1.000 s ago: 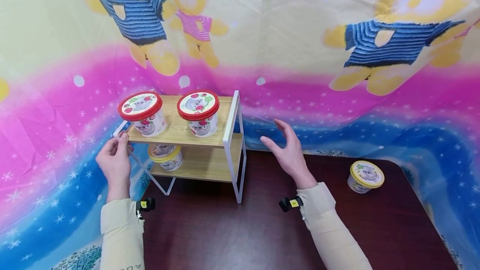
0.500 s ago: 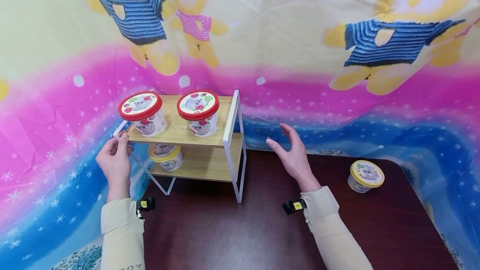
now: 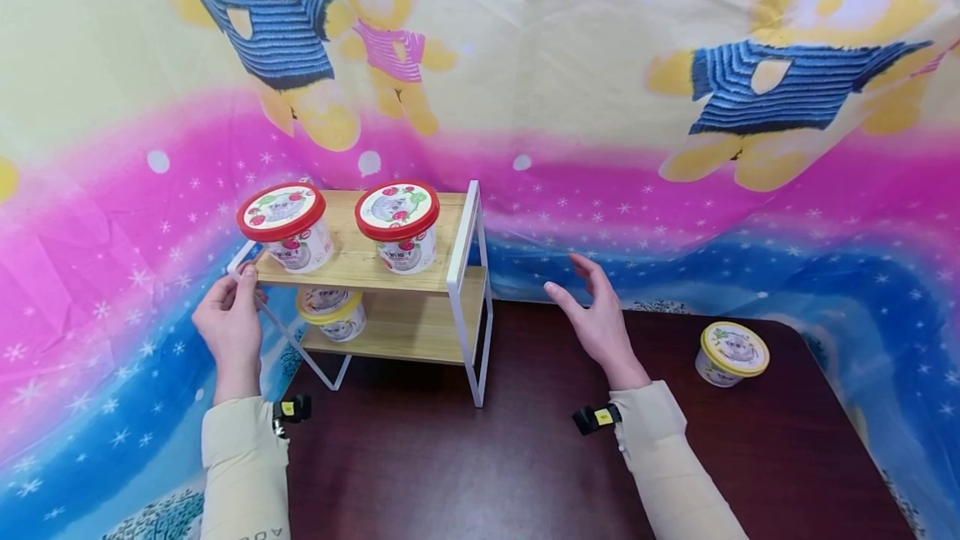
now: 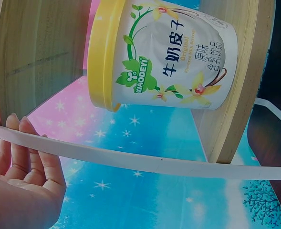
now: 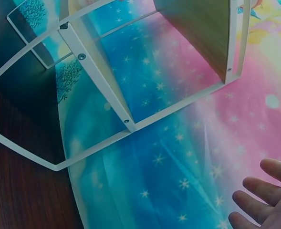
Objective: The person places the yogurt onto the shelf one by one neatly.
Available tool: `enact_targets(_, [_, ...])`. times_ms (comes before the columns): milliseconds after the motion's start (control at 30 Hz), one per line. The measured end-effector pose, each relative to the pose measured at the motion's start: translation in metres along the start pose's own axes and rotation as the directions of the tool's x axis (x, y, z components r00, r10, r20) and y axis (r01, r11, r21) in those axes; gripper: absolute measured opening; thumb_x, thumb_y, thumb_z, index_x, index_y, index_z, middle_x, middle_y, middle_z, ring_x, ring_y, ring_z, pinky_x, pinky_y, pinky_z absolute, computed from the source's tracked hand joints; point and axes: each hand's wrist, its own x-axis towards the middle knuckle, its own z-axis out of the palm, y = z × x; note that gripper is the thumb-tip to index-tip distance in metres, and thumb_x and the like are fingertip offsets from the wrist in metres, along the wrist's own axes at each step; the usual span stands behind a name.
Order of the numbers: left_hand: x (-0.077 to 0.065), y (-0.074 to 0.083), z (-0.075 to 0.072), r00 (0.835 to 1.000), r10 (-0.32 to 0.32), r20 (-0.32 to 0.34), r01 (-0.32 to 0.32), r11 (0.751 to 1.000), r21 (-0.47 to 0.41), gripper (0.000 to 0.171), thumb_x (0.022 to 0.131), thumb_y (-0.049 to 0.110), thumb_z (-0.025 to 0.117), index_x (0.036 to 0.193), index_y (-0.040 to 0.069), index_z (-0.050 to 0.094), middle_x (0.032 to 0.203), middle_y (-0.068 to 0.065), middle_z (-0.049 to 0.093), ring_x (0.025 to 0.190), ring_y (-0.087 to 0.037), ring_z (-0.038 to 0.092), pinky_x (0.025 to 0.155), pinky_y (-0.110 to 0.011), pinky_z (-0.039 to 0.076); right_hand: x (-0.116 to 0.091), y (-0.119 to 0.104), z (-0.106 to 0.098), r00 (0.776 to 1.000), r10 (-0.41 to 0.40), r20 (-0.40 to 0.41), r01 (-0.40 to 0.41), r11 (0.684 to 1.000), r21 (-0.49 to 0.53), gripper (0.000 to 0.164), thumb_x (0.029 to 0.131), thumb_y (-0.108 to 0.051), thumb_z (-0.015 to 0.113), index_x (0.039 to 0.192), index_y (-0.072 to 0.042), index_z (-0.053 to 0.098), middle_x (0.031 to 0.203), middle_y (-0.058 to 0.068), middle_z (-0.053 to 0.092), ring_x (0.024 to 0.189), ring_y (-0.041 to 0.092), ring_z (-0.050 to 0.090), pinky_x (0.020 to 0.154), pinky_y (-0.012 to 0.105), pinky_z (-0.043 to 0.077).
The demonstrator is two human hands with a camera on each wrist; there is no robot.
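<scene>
A two-tier wooden shelf with a white metal frame stands at the back left of the table. My left hand grips its upper left front corner, thumb on the top board; in the left wrist view the fingers curl round the white frame bar. Two white tubs with red lids, a left tub and a right tub, sit on the top board. A yellow-lidded tub is on the lower board at the left. My right hand hovers right of the shelf, fingers spread, holding nothing.
Another yellow-lidded tub stands on the dark wooden table at the far right. A bear-patterned cloth hangs behind the table and along its sides.
My right hand has drifted right and slightly toward me, away from the shelf. The left hand, the shelf and the tubs have stayed in place.
</scene>
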Motion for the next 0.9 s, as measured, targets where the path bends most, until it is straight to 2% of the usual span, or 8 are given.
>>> enact_targets(233, [-0.001, 0.001, 0.000, 1.000, 0.016, -0.001, -0.016, 1.000, 0.021, 0.039, 0.093, 0.040, 0.074, 0.117, 0.009, 0.077, 0.084, 0.002, 0.068, 0.079, -0.011, 0.062, 0.078, -0.025, 0.047, -0.002, 0.007, -0.007, 0.999, 0.044, -0.018, -0.044, 0.999, -0.022, 0.073, 0.099, -0.049, 0.064, 0.157, -0.014, 0.035, 0.157, 0.012, 0.037, 0.144, 0.033, 0.034, 0.112, 0.059, 0.030])
enact_targets(900, [-0.001, 0.000, 0.000, 1.000, 0.016, -0.001, -0.016, 1.000, 0.007, 0.038, 0.093, 0.038, 0.074, 0.116, 0.008, 0.077, 0.080, 0.002, 0.067, 0.077, -0.012, 0.061, 0.078, -0.027, 0.045, -0.010, 0.024, -0.022, 0.995, 0.086, -0.052, -0.090, 0.994, -0.063, 0.077, 0.098, -0.052, 0.064, 0.158, -0.014, 0.033, 0.158, 0.014, 0.036, 0.145, 0.035, 0.033, 0.112, 0.062, 0.028])
